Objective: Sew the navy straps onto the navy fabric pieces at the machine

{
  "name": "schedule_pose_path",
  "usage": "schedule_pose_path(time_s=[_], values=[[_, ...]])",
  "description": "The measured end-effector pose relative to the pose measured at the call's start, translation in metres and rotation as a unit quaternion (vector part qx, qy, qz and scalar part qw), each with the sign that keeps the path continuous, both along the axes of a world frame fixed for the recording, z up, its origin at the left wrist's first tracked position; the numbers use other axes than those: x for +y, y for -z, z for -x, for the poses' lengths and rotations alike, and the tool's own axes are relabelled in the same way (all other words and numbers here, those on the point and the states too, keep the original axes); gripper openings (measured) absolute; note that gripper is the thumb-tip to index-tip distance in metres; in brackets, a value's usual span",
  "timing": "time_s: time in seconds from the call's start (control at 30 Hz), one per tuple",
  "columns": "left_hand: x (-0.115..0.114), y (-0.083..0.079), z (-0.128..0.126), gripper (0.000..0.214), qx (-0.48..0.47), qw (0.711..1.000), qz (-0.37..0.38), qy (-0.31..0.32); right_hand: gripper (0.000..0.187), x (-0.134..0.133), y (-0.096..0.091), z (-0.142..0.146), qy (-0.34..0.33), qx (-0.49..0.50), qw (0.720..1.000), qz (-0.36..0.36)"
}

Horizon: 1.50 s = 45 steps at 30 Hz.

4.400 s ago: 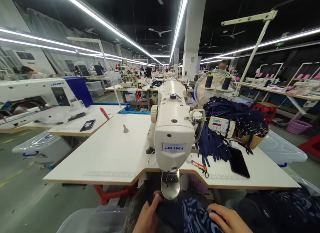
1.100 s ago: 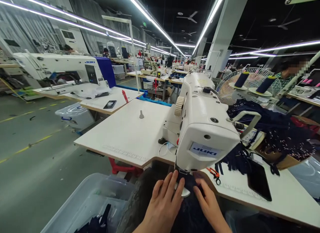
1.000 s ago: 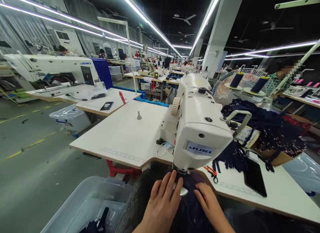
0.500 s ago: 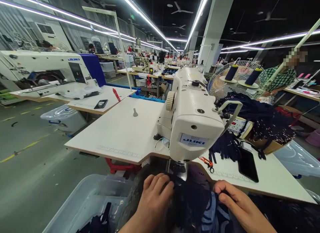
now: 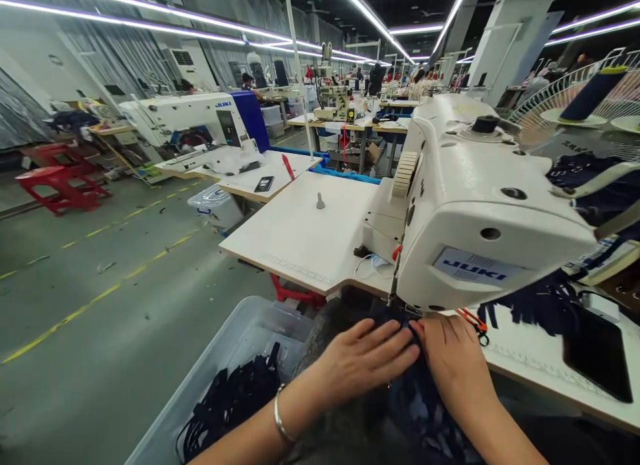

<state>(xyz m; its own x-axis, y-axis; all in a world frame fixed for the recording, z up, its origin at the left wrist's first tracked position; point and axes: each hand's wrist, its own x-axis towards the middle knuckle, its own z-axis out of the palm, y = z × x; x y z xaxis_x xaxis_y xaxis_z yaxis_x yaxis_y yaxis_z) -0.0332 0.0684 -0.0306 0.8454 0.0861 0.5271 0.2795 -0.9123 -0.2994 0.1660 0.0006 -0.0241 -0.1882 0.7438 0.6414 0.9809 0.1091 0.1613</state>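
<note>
Dark navy fabric [image 5: 417,402] lies over my lap and runs up beneath the head of a white JUKI sewing machine [image 5: 495,238]. My left hand [image 5: 367,358] rests on this fabric with its fingers stretched out flat, a silver bangle on the wrist. Close beside it, my right hand [image 5: 453,358] is bent over the fabric just under the machine head, thumb side toward the left fingertips. Its fingers look closed on the cloth, though their tips are partly hidden. The machine's needle area is mostly covered by the head and my hands.
A clear plastic bin [image 5: 245,318] with navy strips [image 5: 240,398] stands at lower left. Orange-handled snips [image 5: 475,322] and a black phone [image 5: 597,348] lie on the right of the white table [image 5: 295,232]. A small grey tool [image 5: 321,200] lies left of the machine.
The view has swung left and nearer the machine. My right hand has come in beside the left one at the machine head. My left fingers, bent before, now lie straight.
</note>
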Motion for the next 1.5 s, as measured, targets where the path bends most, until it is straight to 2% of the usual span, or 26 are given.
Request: schedule_pose_path(time_s=[0.07,0.13,0.17,0.23,0.27,0.3,0.33,0.4,0.5,0.6,0.77,1.03,1.23,1.37,1.5], values=[[-0.010,0.000,-0.013,0.038,0.037,0.999,0.014,0.005,0.024,-0.003,0.002,-0.004,0.001,0.059,0.998,0.010],[-0.015,0.000,-0.019,0.039,0.045,0.998,0.033,-0.011,0.023,-0.005,0.009,-0.010,-0.001,0.198,0.979,0.042],[-0.016,0.000,-0.020,0.039,0.045,0.998,0.039,-0.016,0.024,-0.006,0.014,-0.013,-0.005,0.289,0.955,0.073],[-0.017,-0.002,-0.018,0.038,0.045,0.998,0.046,-0.026,0.028,-0.007,0.021,-0.018,-0.012,0.459,0.875,0.153],[-0.017,-0.002,-0.017,0.038,0.045,0.997,0.051,-0.031,0.028,-0.007,0.024,-0.021,-0.015,0.519,0.835,0.184],[-0.017,-0.003,-0.016,0.038,0.044,0.997,0.058,-0.035,0.028,-0.006,0.026,-0.023,-0.018,0.556,0.806,0.202],[-0.017,-0.004,-0.015,0.038,0.041,0.996,0.065,-0.040,0.028,-0.005,0.027,-0.024,-0.020,0.573,0.793,0.206],[-0.017,-0.004,-0.014,0.038,0.034,0.995,0.077,-0.049,0.026,-0.002,0.028,-0.026,-0.017,0.565,0.804,0.184],[-0.017,-0.004,-0.016,0.038,0.024,0.994,0.086,-0.069,0.024,0.006,0.024,-0.028,0.002,0.510,0.848,0.146],[-0.016,-0.005,-0.018,0.038,0.015,0.993,0.090,-0.076,0.029,0.012,0.019,-0.028,0.023,0.444,0.884,0.142],[-0.014,-0.007,-0.018,0.038,0.007,0.993,0.092,-0.071,0.037,0.017,0.015,-0.027,0.038,0.387,0.910,0.145],[-0.014,-0.003,-0.019,0.037,0.009,0.994,0.076,-0.083,0.035,0.018,0.017,-0.027,0.044,0.390,0.908,0.145],[-0.015,-0.003,-0.018,0.039,0.014,0.994,0.061,-0.090,0.030,0.022,0.018,-0.025,0.017,0.448,0.882,0.142],[-0.012,0.007,-0.020,0.040,-0.039,0.991,0.063,-0.109,0.027,0.026,0.020,-0.021,0.026,0.457,0.880,0.123],[-0.005,0.015,-0.025,0.045,-0.093,0.989,0.063,-0.096,0.024,0.028,0.021,-0.019,0.034,0.486,0.868,0.099]])
